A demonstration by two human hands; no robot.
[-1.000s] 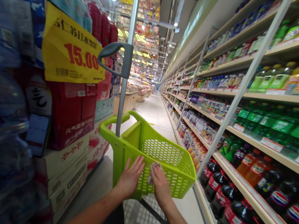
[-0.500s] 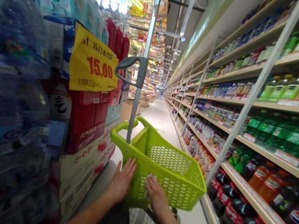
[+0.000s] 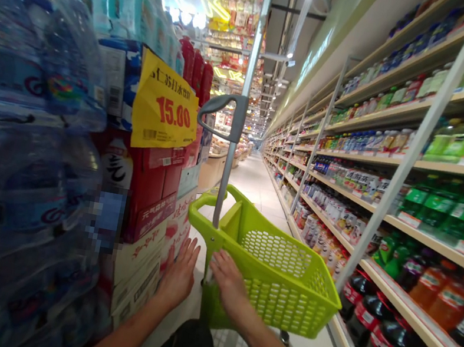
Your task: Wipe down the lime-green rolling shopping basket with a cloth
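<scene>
A lime-green rolling basket (image 3: pixel 281 273) stands in front of my knees, with a metal pole (image 3: pixel 254 52) and a grey handle (image 3: pixel 238 118) rising from its left end. My right hand (image 3: pixel 230 286) presses against the basket's side near that end. Under its fingertips shows a bit of a white, crumpled wipe (image 3: pixel 209 275), mostly hidden. To the left of the basket, my left hand (image 3: pixel 179 275) is held in the air with its fingers stretched out and nothing in it, seemingly apart from the green plastic.
Wrapped packs of bottled water (image 3: pixel 27 161) and drink cartons (image 3: pixel 156 196) are stacked close on my left, bearing a yellow price sign (image 3: pixel 167 105). Shelves of soft drinks (image 3: pixel 446 205) line the right side. A pale floor aisle (image 3: pixel 249 176) runs ahead.
My right hand has slid with the wipe along the basket's side toward its left end. My left hand has come off the basket and moved left. The view has shifted slightly left.
</scene>
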